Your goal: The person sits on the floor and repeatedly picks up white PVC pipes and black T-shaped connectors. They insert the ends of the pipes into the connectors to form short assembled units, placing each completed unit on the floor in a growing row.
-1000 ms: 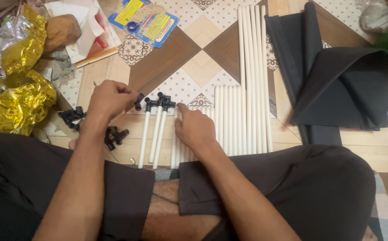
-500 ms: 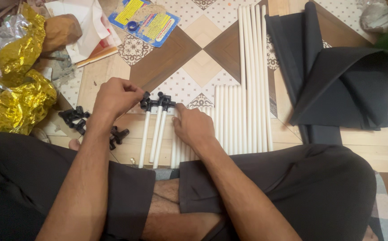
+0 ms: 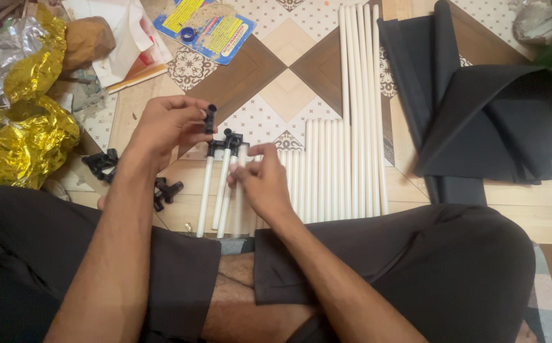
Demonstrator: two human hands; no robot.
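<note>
Head view: the left hand (image 3: 165, 124) has lifted off the floor since a moment ago, its grip now pinching a black connector (image 3: 210, 118) above the white tubes (image 3: 225, 184). The right hand (image 3: 264, 184) stays put, grip pinching one tube; its fingertips hide exactly where.

Blister card (image 3: 209, 26): flat rectangle, blue with yellow panels and a blue ring under clear plastic, on the tiled floor beyond my left hand (image 3: 168, 124).

Gold foil wrapping (image 3: 22, 133): crumpled, far left.

White paper sheets (image 3: 130, 38): left of the card.
</note>
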